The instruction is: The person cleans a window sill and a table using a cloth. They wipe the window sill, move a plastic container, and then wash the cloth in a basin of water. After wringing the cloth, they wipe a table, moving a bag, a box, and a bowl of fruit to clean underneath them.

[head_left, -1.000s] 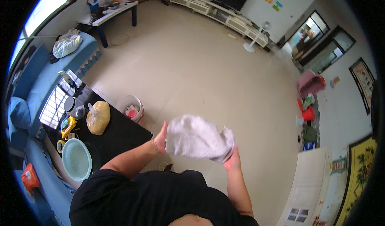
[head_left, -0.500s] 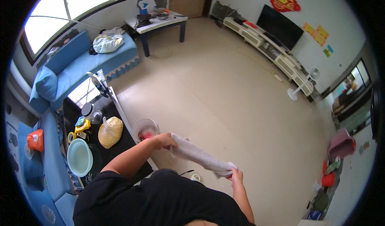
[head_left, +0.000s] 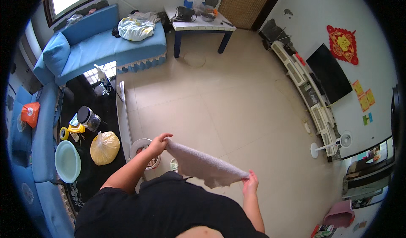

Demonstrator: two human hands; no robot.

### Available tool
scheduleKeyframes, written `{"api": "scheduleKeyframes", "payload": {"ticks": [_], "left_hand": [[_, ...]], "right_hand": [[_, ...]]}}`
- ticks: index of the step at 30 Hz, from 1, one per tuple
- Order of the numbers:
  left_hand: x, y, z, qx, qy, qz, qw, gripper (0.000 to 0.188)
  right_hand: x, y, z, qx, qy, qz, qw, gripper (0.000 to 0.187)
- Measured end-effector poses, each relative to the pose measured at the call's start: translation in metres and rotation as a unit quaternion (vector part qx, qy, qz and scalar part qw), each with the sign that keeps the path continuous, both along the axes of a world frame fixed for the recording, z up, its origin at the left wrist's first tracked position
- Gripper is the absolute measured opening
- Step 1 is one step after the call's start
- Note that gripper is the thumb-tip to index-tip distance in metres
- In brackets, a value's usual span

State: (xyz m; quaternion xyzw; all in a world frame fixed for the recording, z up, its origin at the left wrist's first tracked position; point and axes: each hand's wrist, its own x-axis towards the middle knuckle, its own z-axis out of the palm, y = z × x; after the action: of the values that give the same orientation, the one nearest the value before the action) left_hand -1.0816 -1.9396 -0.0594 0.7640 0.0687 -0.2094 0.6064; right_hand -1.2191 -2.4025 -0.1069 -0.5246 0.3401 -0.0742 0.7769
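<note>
A pale grey towel is stretched between my two hands in front of my body. My left hand grips its left upper corner, with the fingertips pointing right. At the other end, my right hand pinches the right corner. The top edge slopes down toward the right, and the lower part hangs in a loose, uneven fold. Beneath my left wrist stands a white bin with some rubbish in it, partly covered by that arm.
To the left, a black coffee table carries a light-blue basin, a bag of yellow grain-like stuff and a dark-lidded jar. Blue sofas line the left side. A white fan stands by the TV cabinet.
The towel was a narrow, bunched strip and is now spread wider, its lower part hanging down. My left hand has shifted slightly left and up. The whole view has turned.
</note>
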Motion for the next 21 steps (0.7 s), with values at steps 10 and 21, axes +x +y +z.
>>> {"api": "scheduleKeyframes", "payload": {"ticks": [10,21], "left_hand": [[0.206,-0.008,0.047,0.257,-0.256,-0.145,0.921,0.053],[0.447,0.016,0.056,0.327,-0.327,-0.084,0.883,0.009]], "right_hand": [[0.239,0.053,0.099,-0.498,-0.009,0.381,0.779,0.034],[0.542,-0.004,0.045,-0.610,-0.134,0.282,0.728,0.011]]}}
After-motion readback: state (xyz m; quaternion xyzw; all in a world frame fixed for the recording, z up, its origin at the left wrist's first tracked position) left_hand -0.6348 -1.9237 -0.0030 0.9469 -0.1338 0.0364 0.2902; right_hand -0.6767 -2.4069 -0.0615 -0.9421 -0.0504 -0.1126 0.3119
